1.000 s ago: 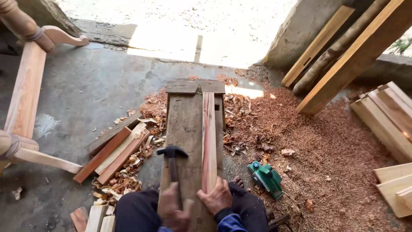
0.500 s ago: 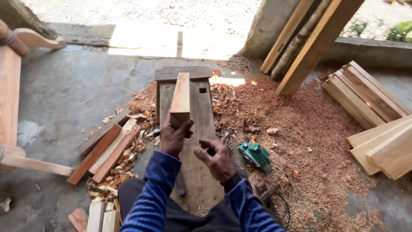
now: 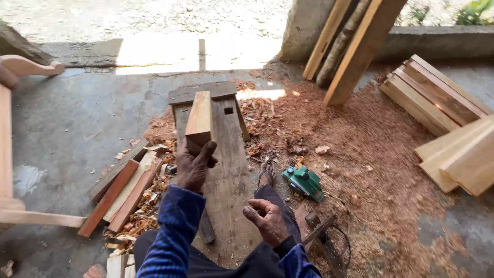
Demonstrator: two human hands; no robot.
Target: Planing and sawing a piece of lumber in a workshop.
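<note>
Over the bench: your left hand (image 3: 194, 166) holds a short wooden block (image 3: 199, 119) up above the grey wooden bench (image 3: 229, 170), the block pointing away from you along the bench's length.
Left grip: your fingers are wrapped round the near end of the block, thumb on its right side, closed firmly on it.
Right hand: your right hand (image 3: 266, 220) hangs free lower down and to the right, fingers loosely curled, palm half open, holding nothing.
Block: pale, reddish timber, square-cut, its far end near the bench's crosspiece.
Bench: a worn plank with a small square hole (image 3: 228, 110) just right of the block; you sit astride its near end.
Foot: your sandalled foot (image 3: 266, 173) rests just right of the bench.
Right of the bench: a green electric planer (image 3: 303, 182) lies on reddish sawdust (image 3: 375, 149), its cable trailing toward you.
Left of the bench: loose wood strips (image 3: 121, 193) lie among shavings on the concrete floor.
Far right: stacked planks (image 3: 442, 98); more boards lean on the pillar (image 3: 360, 46).
Far left: a curved piece of wooden furniture frame (image 3: 20, 67).
</note>
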